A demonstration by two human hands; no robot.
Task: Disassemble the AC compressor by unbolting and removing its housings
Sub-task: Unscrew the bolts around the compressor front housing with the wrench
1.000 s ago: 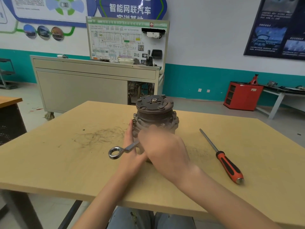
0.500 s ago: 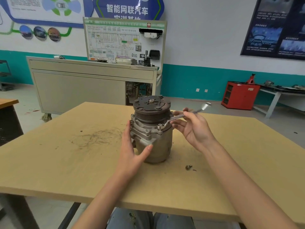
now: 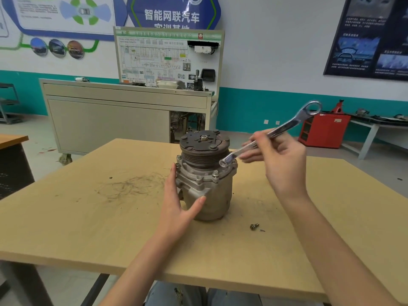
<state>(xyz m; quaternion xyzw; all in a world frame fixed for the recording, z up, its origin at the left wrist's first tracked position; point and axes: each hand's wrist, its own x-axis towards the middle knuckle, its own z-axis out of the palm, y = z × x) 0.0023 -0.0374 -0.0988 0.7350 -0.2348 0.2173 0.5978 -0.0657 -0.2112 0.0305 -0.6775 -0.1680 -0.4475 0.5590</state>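
Braces the AC compressor (image 3: 205, 191), upright near the middle of the desk (image 3: 88, 228) with its dark clutch plate (image 3: 204, 141) on top, using the left hand (image 3: 176, 206): fingers straight up along the housing's left side, thumb spread across the front, nothing clasped. Pinches a ring wrench (image 3: 273, 133) at mid-shank in the right hand (image 3: 284, 164), fingers curled round it, to the right of the pulley. Holds the tool tilted, far ring raised up and to the right, near ring down at the right edge of the bolted flange (image 3: 199, 173); cannot tell whether seated on a bolt head. On the desk just right of the base, apart from the housing, a loose bolt (image 3: 254, 226).
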